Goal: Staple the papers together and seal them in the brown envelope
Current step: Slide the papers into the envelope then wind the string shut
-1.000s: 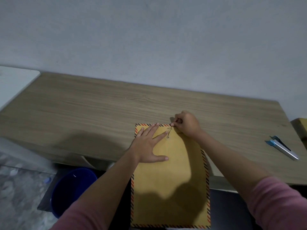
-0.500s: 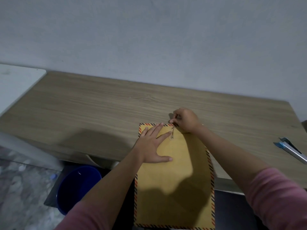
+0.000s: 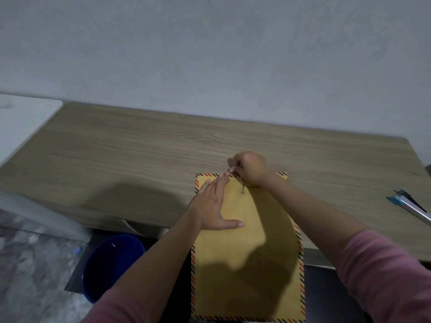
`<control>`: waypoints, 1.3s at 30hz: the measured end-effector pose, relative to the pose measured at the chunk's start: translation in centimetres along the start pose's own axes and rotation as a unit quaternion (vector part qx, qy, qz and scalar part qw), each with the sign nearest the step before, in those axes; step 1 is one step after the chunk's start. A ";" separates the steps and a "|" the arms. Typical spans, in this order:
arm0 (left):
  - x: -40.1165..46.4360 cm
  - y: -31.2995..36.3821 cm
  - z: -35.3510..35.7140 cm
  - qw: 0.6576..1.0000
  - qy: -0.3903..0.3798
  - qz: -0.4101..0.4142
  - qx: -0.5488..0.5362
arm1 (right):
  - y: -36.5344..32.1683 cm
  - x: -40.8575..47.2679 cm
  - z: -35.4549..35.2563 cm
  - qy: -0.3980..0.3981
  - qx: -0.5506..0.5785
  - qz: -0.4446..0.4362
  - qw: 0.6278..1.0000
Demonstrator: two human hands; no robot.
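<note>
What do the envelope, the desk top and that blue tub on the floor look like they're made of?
Envelope: matte brown paper, seemingly kraft, with a printed striped border. Desk top: wood-grain surface, likely laminate; the lines look printed and flat. Blue tub: probably plastic, smooth, with a small glossy glint.

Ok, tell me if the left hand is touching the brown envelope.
Touching. The head view shows the left hand lying flat, fingers straight, palm down on the upper left part of the brown envelope, with no gap visible beneath it.
</note>
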State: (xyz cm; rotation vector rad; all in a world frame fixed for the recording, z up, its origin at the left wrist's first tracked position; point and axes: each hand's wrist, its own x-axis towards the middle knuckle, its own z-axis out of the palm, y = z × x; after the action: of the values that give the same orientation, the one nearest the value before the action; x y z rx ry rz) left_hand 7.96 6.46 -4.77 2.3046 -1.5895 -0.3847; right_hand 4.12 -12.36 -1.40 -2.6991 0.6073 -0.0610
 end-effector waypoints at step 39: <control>0.2 0.0 -0.2 0.995 -0.001 -0.050 0.088 | -0.5 -10.5 4.0 0.109 -0.081 -0.116 0.984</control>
State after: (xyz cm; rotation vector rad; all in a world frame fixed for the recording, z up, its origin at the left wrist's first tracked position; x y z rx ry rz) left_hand 8.09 6.33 -4.64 2.5232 -1.5712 -0.2790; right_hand -4.71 -6.11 -4.49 -2.9340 0.3671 -0.3876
